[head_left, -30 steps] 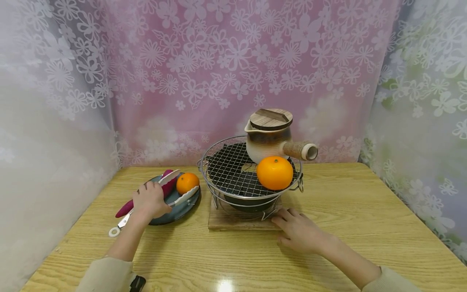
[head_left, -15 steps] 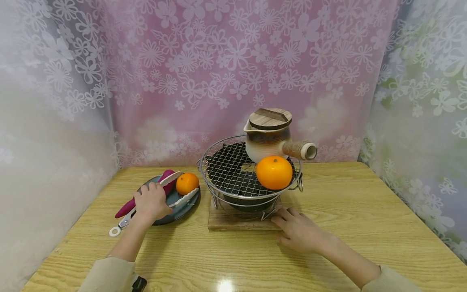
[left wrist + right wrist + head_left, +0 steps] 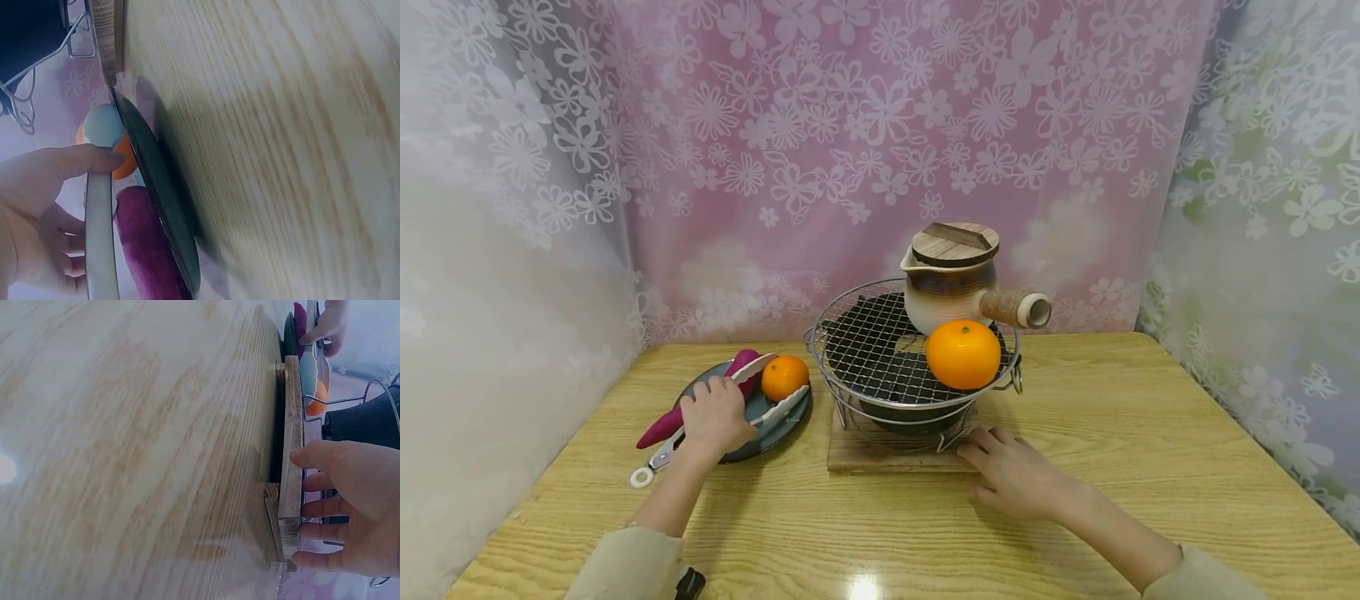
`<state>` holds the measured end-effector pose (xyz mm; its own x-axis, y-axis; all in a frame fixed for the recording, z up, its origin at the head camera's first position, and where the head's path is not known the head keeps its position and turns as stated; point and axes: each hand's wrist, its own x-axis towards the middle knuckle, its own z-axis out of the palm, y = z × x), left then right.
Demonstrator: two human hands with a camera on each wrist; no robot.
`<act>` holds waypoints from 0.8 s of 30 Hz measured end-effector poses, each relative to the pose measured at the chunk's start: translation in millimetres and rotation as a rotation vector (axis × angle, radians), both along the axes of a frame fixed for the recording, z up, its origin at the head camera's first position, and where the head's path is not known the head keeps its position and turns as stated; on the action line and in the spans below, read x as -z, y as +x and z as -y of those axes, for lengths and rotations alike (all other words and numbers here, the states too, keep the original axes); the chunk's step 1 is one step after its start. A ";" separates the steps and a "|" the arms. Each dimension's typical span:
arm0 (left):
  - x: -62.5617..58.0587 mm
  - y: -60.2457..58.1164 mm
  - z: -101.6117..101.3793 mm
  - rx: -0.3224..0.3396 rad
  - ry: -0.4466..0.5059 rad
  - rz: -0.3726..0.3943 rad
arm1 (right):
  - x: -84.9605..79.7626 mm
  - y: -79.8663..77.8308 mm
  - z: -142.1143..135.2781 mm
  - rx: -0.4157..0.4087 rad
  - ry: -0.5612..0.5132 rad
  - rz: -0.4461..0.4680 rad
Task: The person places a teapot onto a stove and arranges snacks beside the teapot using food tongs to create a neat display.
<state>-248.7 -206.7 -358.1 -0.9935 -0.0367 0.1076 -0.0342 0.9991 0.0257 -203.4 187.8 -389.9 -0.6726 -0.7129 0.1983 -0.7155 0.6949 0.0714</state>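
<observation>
My left hand (image 3: 715, 417) holds a pair of tongs (image 3: 101, 234), thumb on one arm and fingers on the other. The tongs' pale scalloped tips stand apart on either side of an orange (image 3: 785, 377) on a dark plate (image 3: 790, 429). A long purple vegetable (image 3: 662, 427) lies across the plate, under the far arm of the tongs. My right hand (image 3: 1018, 475) rests its fingertips on the near right corner of a wooden board (image 3: 292, 469), fingers fairly straight. On that board stands a round grill stove (image 3: 910, 417) with a wire mesh top (image 3: 865, 350).
A clay pot (image 3: 943, 300) with a wooden lid and a rope-wrapped handle stands on the mesh. A larger orange (image 3: 962, 356) sits in front of it. Floral curtains (image 3: 850, 167) enclose the back and sides of the wooden table (image 3: 1112, 417).
My left hand has shifted slightly right and towards me, and the tongs' ring end has moved a little right with it. My right hand has stayed in place.
</observation>
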 end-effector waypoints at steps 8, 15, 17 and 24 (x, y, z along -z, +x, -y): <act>2.0 0.2 1.1 0.001 0.015 -0.010 | -0.5 0.1 0.1 0.008 0.004 0.016; -1.8 1.6 3.7 0.008 0.039 -0.009 | -1.1 0.4 -0.1 0.012 0.003 0.031; -3.2 2.5 4.5 0.013 0.043 -0.016 | -0.7 0.1 -0.2 0.012 0.004 0.033; -7.1 6.3 5.7 0.019 0.066 -0.024 | -0.7 -0.2 -0.1 0.007 0.001 0.025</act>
